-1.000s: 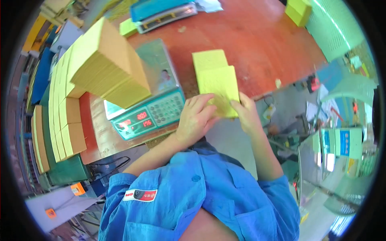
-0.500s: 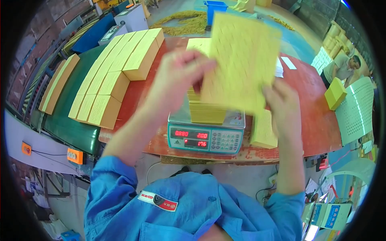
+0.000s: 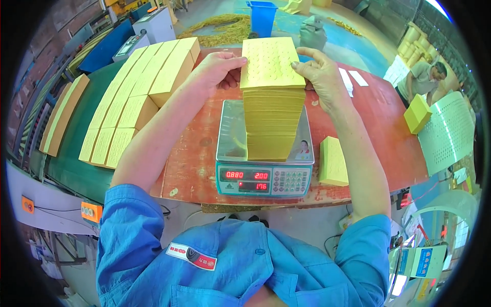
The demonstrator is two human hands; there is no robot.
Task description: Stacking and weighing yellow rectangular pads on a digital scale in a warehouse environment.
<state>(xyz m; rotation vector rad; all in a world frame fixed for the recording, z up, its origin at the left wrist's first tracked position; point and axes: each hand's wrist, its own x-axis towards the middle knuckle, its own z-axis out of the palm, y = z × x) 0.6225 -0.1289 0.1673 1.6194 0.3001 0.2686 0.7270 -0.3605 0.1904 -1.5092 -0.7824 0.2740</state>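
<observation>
A tall stack of yellow paper sheets (image 3: 272, 123) stands on the metal pan of a teal-and-white digital scale (image 3: 265, 179), whose red display is lit. On top of it lies a thin bundle of yellow sheets (image 3: 271, 60) with rows of small curved cuts. My left hand (image 3: 221, 70) pinches the bundle's left edge between thumb and fingers. At the opposite edge, my right hand (image 3: 318, 77) grips with its thumb on the upper face and fingers bent around the side. A smaller yellow paper stack (image 3: 333, 161) sits on the red table right of the scale.
Rows of yellow paper blocks (image 3: 138, 82) cover the red table's left side and the green conveyor belt (image 3: 76, 138). White paper slips (image 3: 359, 78) lie at the right. Beyond the table stand a blue bin (image 3: 262, 20) and, far right, another person (image 3: 422, 82) near a yellow block (image 3: 418, 113).
The sheet bundle, held up in front of me and tilted half a second ago, has come down onto the tall stack. Both hands went with it and still hold its sides.
</observation>
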